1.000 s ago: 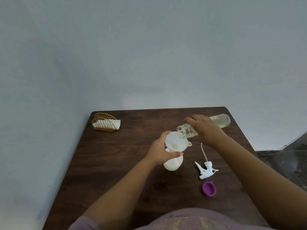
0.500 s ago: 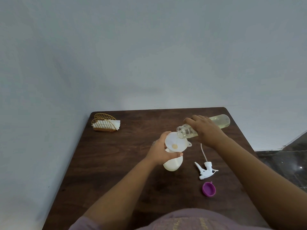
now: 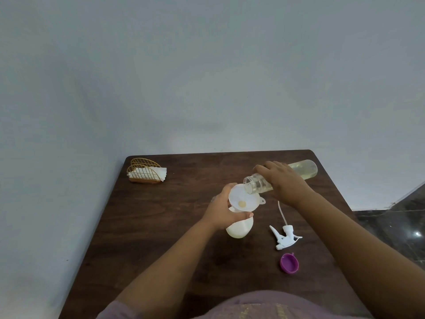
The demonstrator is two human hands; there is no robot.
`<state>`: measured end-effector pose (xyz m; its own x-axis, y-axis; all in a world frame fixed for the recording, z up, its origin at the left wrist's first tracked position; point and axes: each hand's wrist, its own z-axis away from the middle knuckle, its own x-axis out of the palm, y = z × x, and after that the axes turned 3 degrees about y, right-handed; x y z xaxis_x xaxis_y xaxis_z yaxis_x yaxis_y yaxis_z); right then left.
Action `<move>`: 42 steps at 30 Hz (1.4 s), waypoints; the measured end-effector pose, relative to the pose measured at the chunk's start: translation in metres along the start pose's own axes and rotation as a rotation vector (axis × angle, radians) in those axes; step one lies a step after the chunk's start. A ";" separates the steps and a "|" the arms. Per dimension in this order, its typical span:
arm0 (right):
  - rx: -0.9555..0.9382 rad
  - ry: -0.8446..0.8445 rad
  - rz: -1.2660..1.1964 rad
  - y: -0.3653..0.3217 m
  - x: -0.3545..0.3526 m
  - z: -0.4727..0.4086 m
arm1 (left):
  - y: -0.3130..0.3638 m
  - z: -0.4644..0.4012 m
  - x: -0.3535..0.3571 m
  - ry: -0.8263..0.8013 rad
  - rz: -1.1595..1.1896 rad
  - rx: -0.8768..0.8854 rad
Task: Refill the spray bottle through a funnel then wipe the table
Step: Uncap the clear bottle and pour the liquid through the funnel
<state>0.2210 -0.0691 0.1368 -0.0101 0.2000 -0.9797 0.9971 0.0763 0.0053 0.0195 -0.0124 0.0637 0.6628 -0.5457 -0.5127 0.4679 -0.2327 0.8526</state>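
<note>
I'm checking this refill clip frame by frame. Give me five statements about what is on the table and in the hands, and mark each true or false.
1. The right hand tips a clear bottle of pale yellow liquid, its mouth over the funnel. True.
2. The left hand lies flat on the table. False: it grips the white spray bottle at the neck, under the funnel.
3. The trigger sprayer is screwed onto the spray bottle. False: it lies on the table to the right of it.
4. A purple cap lies near the sprayer. True.
5. The gold wire napkin holder is empty. False: it holds white napkins.
</note>
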 end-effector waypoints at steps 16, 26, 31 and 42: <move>-0.007 0.016 0.011 0.000 0.001 -0.001 | 0.001 0.001 0.000 -0.002 0.019 0.005; -0.008 0.009 0.020 0.000 0.004 -0.002 | 0.000 0.002 0.000 -0.004 0.013 0.003; -0.009 0.012 0.018 0.002 0.005 0.000 | 0.001 0.002 0.000 -0.005 0.013 0.014; -0.005 0.010 0.025 0.006 0.008 0.000 | 0.000 0.000 0.000 -0.006 0.009 0.015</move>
<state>0.2268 -0.0667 0.1295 0.0143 0.2119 -0.9772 0.9966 0.0763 0.0311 0.0193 -0.0121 0.0634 0.6630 -0.5529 -0.5046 0.4533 -0.2399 0.8585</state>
